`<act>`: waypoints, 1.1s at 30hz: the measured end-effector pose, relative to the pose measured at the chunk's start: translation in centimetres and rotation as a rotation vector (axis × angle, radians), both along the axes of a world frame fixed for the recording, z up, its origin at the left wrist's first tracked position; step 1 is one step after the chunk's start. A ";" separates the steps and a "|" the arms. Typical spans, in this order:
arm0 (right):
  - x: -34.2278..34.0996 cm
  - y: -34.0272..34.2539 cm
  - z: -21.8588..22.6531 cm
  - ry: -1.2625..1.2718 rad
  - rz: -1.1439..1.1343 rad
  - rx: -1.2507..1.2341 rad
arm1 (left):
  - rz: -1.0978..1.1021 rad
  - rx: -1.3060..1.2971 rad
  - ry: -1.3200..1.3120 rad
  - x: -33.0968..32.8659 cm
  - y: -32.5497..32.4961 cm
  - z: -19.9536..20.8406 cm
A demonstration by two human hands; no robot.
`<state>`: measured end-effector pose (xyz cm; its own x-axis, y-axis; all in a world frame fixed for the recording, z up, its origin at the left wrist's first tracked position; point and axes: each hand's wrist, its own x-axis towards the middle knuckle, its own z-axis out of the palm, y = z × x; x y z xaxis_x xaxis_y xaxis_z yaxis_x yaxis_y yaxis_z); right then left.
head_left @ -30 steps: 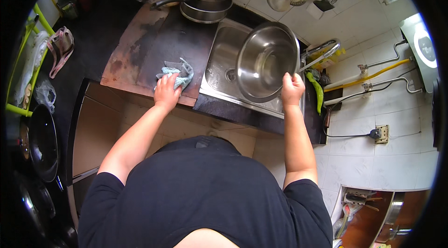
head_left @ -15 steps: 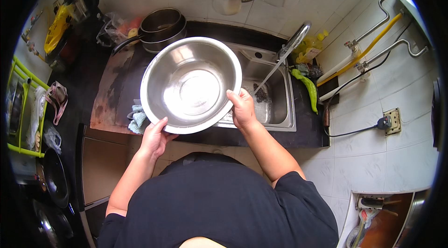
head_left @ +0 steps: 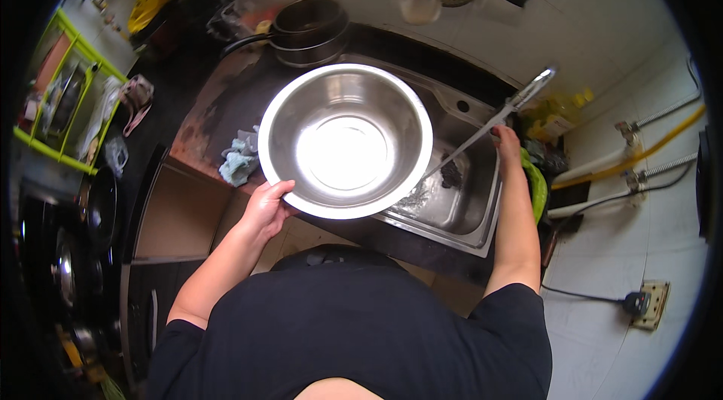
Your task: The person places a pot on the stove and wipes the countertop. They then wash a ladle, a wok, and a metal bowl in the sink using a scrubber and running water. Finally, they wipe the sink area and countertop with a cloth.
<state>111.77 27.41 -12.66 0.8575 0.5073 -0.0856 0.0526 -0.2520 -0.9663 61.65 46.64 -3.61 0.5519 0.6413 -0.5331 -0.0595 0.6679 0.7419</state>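
Observation:
A wide stainless steel basin (head_left: 343,150) is tilted toward me above the near edge of the sink. My left hand (head_left: 267,208) grips its lower left rim, thumb inside and fingers beneath. Nothing shows inside the basin but bright reflections. My right hand (head_left: 508,148) is off the basin, at the far right of the sink beside the base of the chrome faucet (head_left: 520,95). Its fingers are partly hidden, so whether they grip anything is unclear. A stream of water (head_left: 468,142) runs from the faucet into the steel sink (head_left: 471,238), where dark bits lie near the drain.
Stacked dark pans (head_left: 309,27) stand behind the basin, and a pale blue cloth (head_left: 239,159) lies to its left. Green peppers (head_left: 535,181) and a yellow bottle (head_left: 553,117) sit right of the sink. At far left is a green rack (head_left: 83,61). Utensils hang on the wall.
My right hand has let go of the basin's rim and moved right to the faucet's base. The basin stays in my left hand. The whole view has turned and shifted.

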 end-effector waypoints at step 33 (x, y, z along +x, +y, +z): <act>-29.9 5.3 -2.9 2.015 0.792 0.575 | -0.256 0.740 0.257 -17.5 -6.6 -0.8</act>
<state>81.85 32.72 -15.53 -0.4645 0.8820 -0.0792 -0.8751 -0.4435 0.1937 44.12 40.04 -4.44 0.6469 0.7474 -0.1515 0.2597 -0.0292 0.9652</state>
